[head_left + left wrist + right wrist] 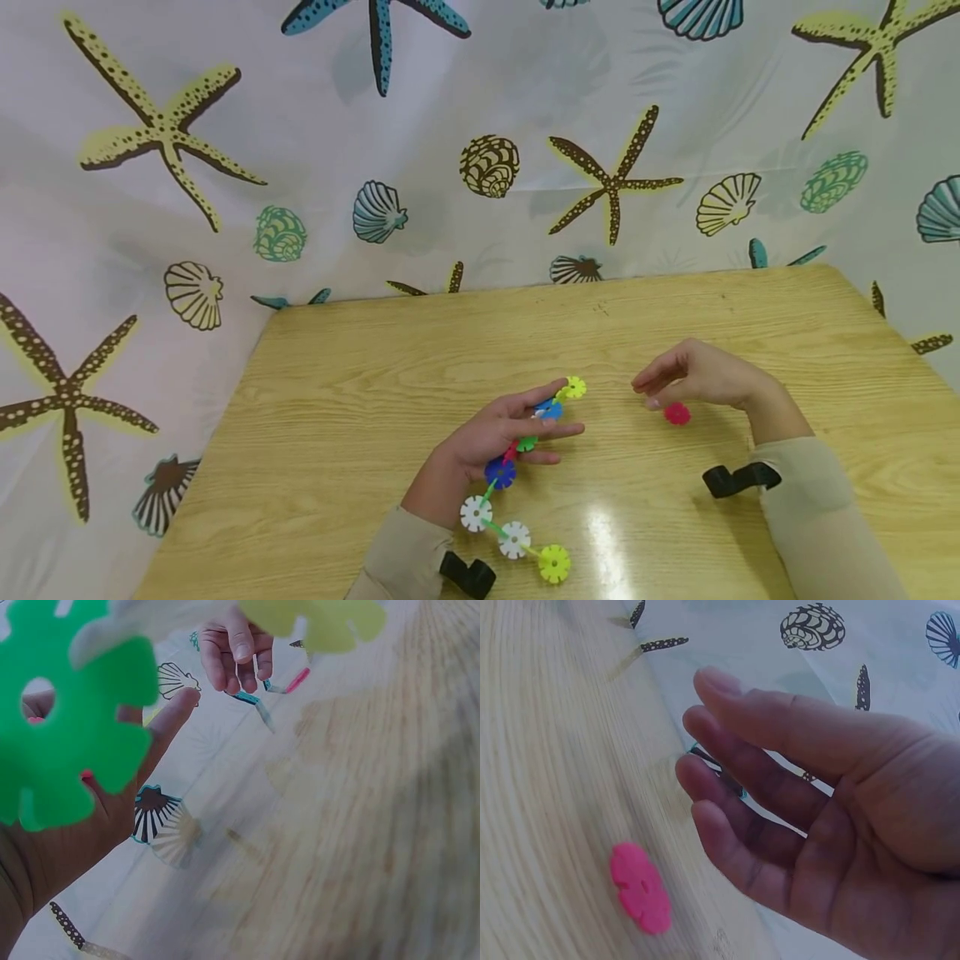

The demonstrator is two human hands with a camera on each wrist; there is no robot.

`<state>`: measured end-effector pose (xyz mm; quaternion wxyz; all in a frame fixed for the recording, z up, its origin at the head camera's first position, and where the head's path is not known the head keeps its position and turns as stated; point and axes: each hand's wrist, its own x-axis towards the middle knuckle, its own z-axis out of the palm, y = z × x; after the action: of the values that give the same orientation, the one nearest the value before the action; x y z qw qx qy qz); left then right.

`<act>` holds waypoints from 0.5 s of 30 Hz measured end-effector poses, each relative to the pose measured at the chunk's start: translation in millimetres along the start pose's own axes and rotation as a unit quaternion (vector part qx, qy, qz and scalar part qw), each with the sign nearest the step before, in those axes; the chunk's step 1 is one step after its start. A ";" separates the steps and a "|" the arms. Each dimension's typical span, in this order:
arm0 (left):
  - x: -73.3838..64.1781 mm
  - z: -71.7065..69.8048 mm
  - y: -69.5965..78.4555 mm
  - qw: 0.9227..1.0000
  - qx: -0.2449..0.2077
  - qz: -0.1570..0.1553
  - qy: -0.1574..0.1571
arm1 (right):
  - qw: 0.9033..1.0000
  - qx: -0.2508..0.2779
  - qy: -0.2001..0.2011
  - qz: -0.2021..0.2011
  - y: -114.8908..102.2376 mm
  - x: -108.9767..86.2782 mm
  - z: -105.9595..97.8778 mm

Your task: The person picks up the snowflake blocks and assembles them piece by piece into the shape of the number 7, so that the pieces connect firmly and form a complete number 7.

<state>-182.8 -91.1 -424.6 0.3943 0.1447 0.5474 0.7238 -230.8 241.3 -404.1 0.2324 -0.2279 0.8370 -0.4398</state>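
A chain of notched plastic discs in several colours crosses my left hand (495,429), held between thumb and spread fingers. A yellow disc (575,387) tops the chain beside the index fingertip. Below the palm hang a dark blue disc (501,472), white discs (513,540) and a lower yellow disc (554,564). In the left wrist view a green disc (112,750) looms close, hiding part of that hand. My right hand (701,379) is raised over the table with loosely bent fingers and nothing in them. A single pink disc (640,889) lies on the wood just below it.
The wooden table (360,375) ends at a white cloth backdrop (420,150) printed with starfish and shells, which also rises along the left and right sides. Black straps (741,479) sit over both beige sleeves.
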 end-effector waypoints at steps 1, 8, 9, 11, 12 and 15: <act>-0.1 -0.1 -0.2 1.000 -0.001 0.001 -0.002 | 1.000 -0.003 -0.001 -0.002 0.9 -0.9 -0.8; -1.3 0.4 -0.6 1.000 -0.008 -0.001 -0.004 | 1.000 -0.018 -0.004 -0.007 9.8 -7.6 -7.8; -1.4 0.4 -0.4 1.000 -0.008 -0.001 -0.004 | 1.000 -0.019 -0.006 -0.004 11.1 -8.5 -8.8; -1.2 0.2 -0.1 1.000 -0.008 0.000 -0.004 | 1.000 -0.015 -0.008 0.004 14.1 -10.6 -10.9; -1.0 0.1 0.1 1.000 -0.008 0.001 -0.005 | 1.000 -0.015 -0.009 0.008 15.7 -11.5 -12.1; -1.1 0.4 -0.4 1.000 -0.010 0.002 -0.005 | 1.000 -0.010 -0.008 0.025 20.4 -14.3 -13.7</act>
<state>-181.8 -91.6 -424.5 0.3970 0.1448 0.5379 0.7294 -231.3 268.8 -411.6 0.2477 -0.2128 0.8451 -0.4233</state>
